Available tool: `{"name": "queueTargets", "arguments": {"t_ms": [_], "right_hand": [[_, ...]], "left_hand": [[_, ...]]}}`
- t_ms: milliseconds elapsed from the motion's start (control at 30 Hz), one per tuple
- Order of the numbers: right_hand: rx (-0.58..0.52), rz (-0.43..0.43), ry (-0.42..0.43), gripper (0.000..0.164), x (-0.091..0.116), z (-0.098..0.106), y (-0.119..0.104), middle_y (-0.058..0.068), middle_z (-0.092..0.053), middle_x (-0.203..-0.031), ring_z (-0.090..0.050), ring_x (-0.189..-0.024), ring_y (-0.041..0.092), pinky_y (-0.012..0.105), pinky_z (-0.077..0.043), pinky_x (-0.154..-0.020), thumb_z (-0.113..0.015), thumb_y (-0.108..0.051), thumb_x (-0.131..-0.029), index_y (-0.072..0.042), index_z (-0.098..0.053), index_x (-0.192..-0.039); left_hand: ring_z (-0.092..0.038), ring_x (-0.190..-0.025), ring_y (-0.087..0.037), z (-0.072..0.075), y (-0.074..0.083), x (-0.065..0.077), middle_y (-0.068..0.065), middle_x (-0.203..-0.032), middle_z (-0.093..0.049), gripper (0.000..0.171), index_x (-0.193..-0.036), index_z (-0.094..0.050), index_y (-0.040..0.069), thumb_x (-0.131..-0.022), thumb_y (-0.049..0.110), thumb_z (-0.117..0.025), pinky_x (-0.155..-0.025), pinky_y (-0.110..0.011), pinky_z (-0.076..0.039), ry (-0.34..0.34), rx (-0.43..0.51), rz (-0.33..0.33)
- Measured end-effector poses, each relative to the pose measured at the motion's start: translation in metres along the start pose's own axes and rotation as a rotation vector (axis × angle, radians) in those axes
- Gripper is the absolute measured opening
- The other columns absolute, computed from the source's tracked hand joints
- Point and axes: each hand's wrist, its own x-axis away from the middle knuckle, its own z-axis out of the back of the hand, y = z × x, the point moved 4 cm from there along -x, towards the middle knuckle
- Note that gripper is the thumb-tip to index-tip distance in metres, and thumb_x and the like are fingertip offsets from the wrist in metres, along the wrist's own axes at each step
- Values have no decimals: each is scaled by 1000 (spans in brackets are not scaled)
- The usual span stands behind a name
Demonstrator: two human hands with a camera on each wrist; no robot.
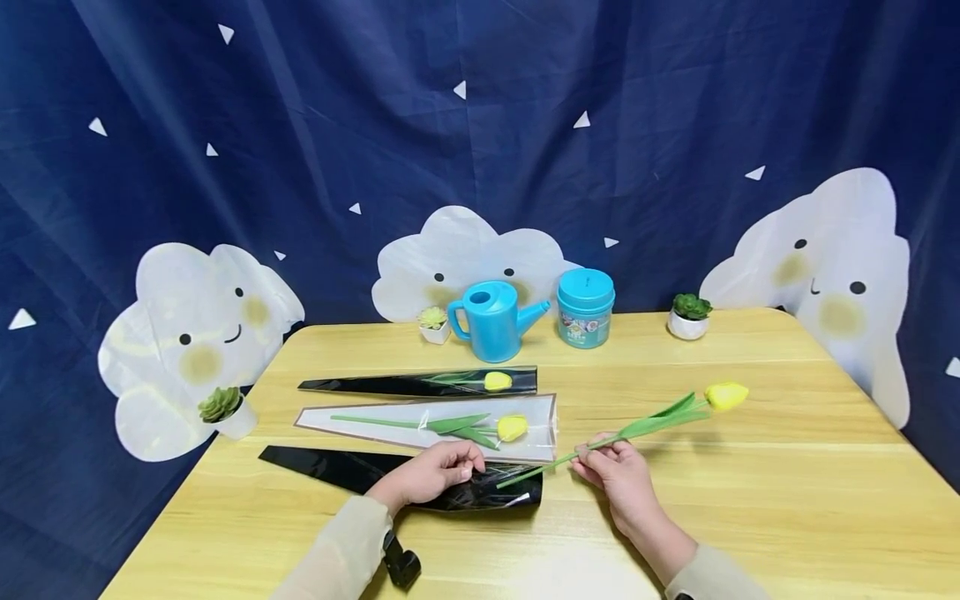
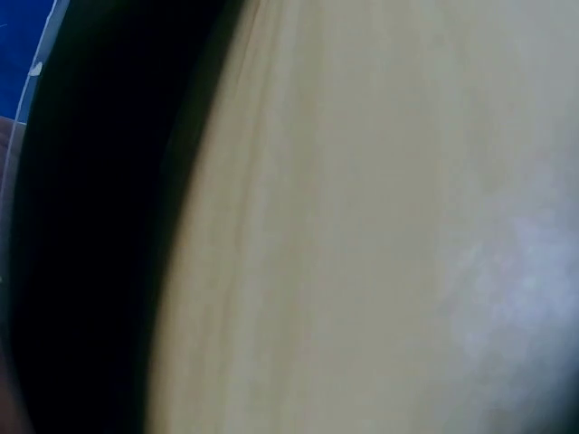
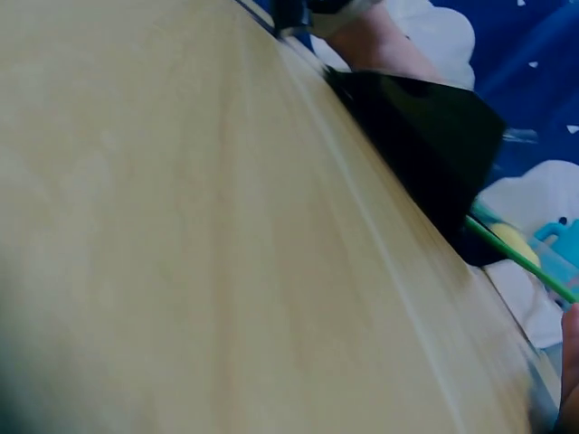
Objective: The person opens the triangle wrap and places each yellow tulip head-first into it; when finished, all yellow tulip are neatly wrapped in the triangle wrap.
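Observation:
My right hand [image 1: 618,483] pinches the green stem of an artificial yellow tulip [image 1: 652,423], its bloom pointing away to the right. The stem's lower end overlaps the wide mouth of a black flower sleeve [image 1: 337,471]; whether it lies inside or on top, I cannot tell. My left hand [image 1: 438,477] pinches the upper film of this sleeve near the mouth. In the right wrist view the sleeve [image 3: 434,136] stands slightly raised, with the green stem [image 3: 511,253] at its mouth. The left wrist view catches the sleeve's dark side [image 2: 99,226], blurred.
Behind lie a white sleeve [image 1: 360,412] and another black sleeve [image 1: 375,384], each with a yellow tulip. A blue watering can [image 1: 491,327], a blue lidded tub [image 1: 585,308] and small potted succulents [image 1: 688,317] line the back. Another potted succulent [image 1: 236,417] stands at the left edge.

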Motion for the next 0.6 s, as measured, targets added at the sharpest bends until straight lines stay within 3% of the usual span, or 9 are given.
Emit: {"name": "queueTargets", "arguments": {"t_ms": [400, 600], "right_hand": [[30, 27, 30, 16, 4, -17, 13, 6, -62, -76, -64, -67, 12, 26, -54, -70, -58, 16, -77, 8, -56, -90], [38, -14, 7, 20, 7, -25, 17, 6, -64, -76, -66, -70, 12, 24, -53, -72, -57, 14, -81, 14, -56, -101]], "left_hand": [[-41, -73, -5, -1, -2, 1, 4, -76, -42, 14, -100, -56, 2, -96, 3, -43, -71, -21, -35, 26, 41, 16], [-41, -72, -5, -2, -4, 0, 4, -76, -41, 14, -100, -56, 2, -96, 2, -42, -71, -22, -35, 31, 34, 26]]}}
